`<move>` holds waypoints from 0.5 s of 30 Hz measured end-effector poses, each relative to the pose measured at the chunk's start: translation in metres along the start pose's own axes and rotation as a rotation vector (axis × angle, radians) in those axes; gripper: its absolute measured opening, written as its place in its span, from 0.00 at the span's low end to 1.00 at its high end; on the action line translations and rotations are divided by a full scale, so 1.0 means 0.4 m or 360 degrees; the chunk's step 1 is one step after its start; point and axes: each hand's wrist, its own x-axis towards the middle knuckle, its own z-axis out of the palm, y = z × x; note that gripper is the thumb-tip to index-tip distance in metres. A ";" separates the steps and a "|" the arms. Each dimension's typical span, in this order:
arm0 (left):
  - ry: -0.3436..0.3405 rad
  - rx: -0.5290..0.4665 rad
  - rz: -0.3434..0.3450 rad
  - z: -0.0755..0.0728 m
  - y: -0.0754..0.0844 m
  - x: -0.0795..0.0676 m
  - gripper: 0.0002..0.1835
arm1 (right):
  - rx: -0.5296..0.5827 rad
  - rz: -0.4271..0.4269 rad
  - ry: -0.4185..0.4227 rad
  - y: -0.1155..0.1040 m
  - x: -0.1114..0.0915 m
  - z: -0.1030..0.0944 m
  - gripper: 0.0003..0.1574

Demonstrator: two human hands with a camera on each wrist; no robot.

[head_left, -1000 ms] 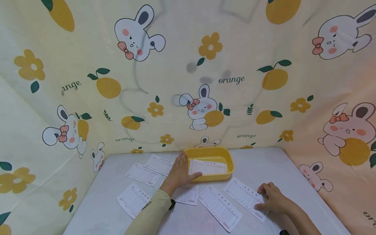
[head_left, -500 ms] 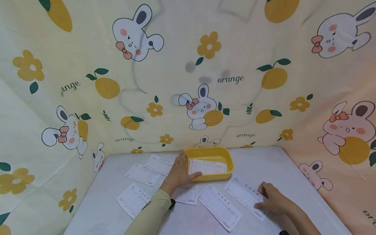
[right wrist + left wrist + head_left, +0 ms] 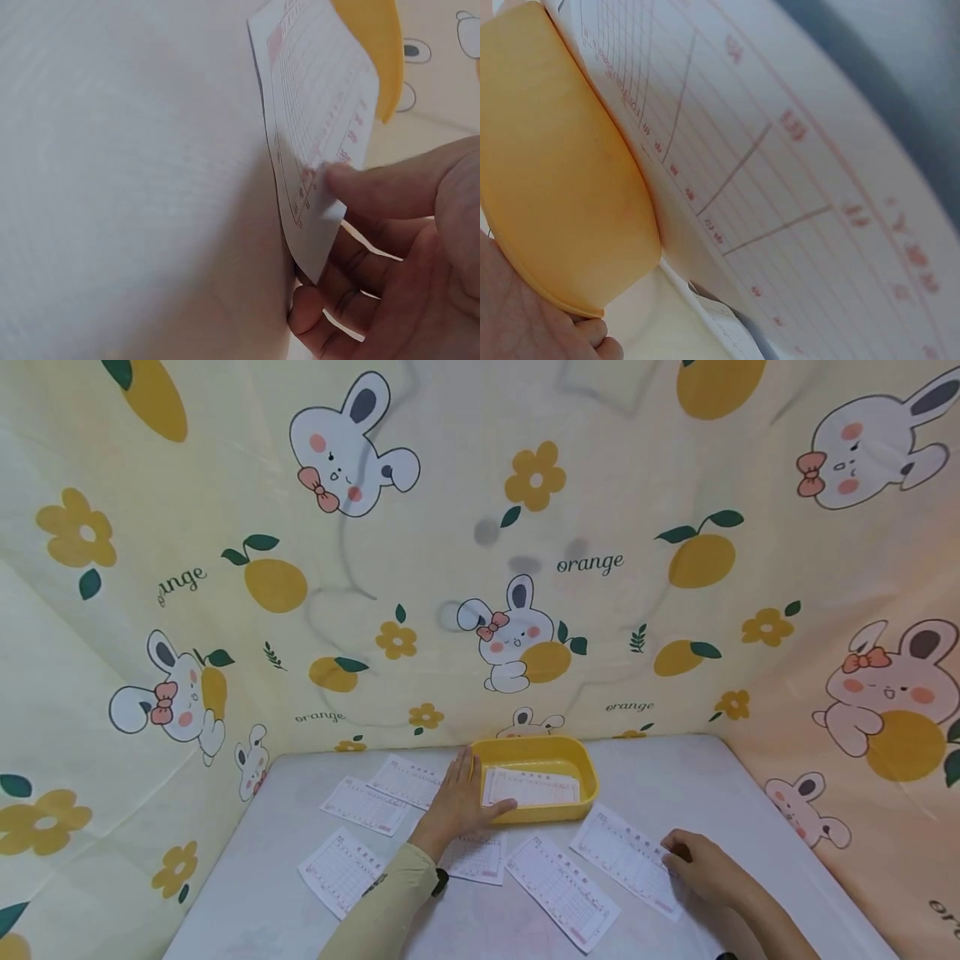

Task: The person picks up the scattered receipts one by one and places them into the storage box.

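Observation:
A yellow plastic tray (image 3: 583, 814) stands at the back of the table, with printed paper forms (image 3: 531, 787) inside. My left hand (image 3: 456, 797) rests on its left rim, fingers extended and thumb over the near rim. In the left wrist view the tray's outer wall (image 3: 562, 157) shows beside a nearby form (image 3: 780, 180). My right hand (image 3: 705, 864) pinches the right end of a form (image 3: 626, 858) on the table. In the right wrist view the thumb lies on top of this form (image 3: 322, 97), fingers at its lifted edge; some fingertips are hidden behind the paper.
Another form (image 3: 562, 892) lies in front of the tray, and one (image 3: 480, 857) is partly under my left forearm. Several more, such as this form (image 3: 341, 870), lie to the left. A fabric backdrop (image 3: 435, 693) with rabbits and oranges surrounds the table.
My right hand has shifted slightly right and up, and its thumb now sits nearer the fingers at the form's right end. The left hand and tray have stayed put.

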 end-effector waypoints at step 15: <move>-0.0003 0.0034 0.0008 0.004 -0.003 0.007 0.69 | 0.0066 -0.0112 0.0184 0.019 0.003 -0.021 0.07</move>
